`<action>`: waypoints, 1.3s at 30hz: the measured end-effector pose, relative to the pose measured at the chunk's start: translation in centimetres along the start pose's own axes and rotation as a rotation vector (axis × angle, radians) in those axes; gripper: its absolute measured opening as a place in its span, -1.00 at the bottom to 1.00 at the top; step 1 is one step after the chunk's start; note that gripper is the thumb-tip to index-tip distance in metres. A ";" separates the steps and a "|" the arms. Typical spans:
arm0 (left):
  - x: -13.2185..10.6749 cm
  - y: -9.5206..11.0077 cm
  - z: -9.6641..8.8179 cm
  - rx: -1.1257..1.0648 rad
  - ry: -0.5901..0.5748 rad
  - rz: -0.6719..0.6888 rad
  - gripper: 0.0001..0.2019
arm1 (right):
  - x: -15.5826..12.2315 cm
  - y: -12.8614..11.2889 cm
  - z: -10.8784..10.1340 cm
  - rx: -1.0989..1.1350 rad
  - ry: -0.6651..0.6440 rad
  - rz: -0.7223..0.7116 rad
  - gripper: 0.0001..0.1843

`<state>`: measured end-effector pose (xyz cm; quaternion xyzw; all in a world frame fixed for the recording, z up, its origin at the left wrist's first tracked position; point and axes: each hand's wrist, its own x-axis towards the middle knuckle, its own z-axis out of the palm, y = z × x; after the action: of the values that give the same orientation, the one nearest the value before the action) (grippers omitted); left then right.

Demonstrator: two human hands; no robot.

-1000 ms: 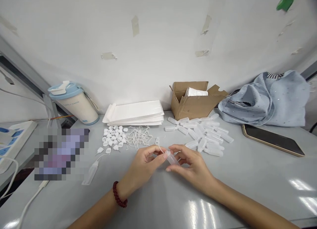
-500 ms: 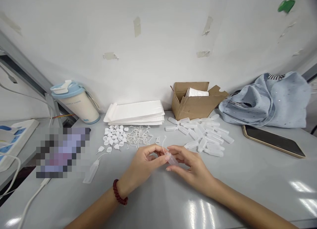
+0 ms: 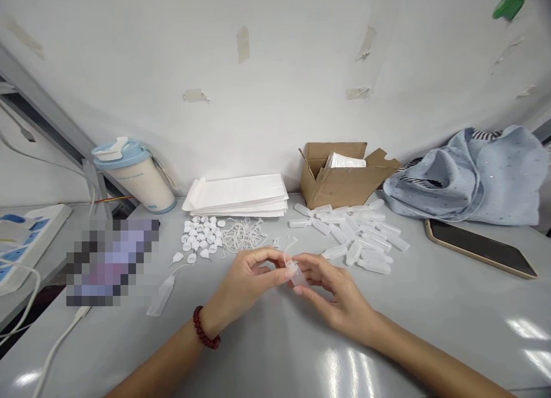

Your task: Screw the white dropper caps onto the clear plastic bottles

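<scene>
A small translucent plastic bottle (image 3: 299, 276) is between my two hands, tilted, with a thin white strap (image 3: 289, 246) curving up from its neck. My left hand (image 3: 253, 276) pinches the neck end between thumb and fingers. Around the body of the same bottle, my right hand (image 3: 338, 292) has its thumb in front and its fingers behind. To the left lies another bottle (image 3: 162, 297) with a strap on its neck. Behind my left hand are a heap of white straps (image 3: 244, 234) and several white caps (image 3: 202, 234). Several loose bottles (image 3: 350, 231) lie beyond my right hand.
White paper envelopes (image 3: 236, 192) are stacked by the wall, beside an open cardboard box (image 3: 344, 186). A tumbler (image 3: 142, 180) stands at the left, above a pixelated object (image 3: 116, 260). On the right are a blue cloth bag (image 3: 495, 177) and a phone (image 3: 482, 250).
The view has shifted slightly. Both hands keep hold of the bottle, and the free end of its strap now bends further to the right.
</scene>
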<state>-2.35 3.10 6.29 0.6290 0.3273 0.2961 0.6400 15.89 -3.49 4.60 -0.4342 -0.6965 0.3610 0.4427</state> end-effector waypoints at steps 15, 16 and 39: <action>-0.5 -0.6 1.0 0.550 0.305 0.267 -0.82 | -0.1 0.8 0.5 0.144 0.111 0.244 -0.61; -0.6 -0.7 1.2 0.663 0.313 0.396 -0.80 | 0.0 0.8 0.4 0.188 0.120 0.252 -0.61; -0.6 -1.2 0.9 1.083 0.108 0.816 -0.71 | 0.7 0.2 0.1 0.304 0.061 0.326 -0.69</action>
<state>-2.04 2.05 5.09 0.9182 0.1972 0.3391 0.0543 15.66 -2.80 4.64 -0.4799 -0.5412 0.5153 0.4596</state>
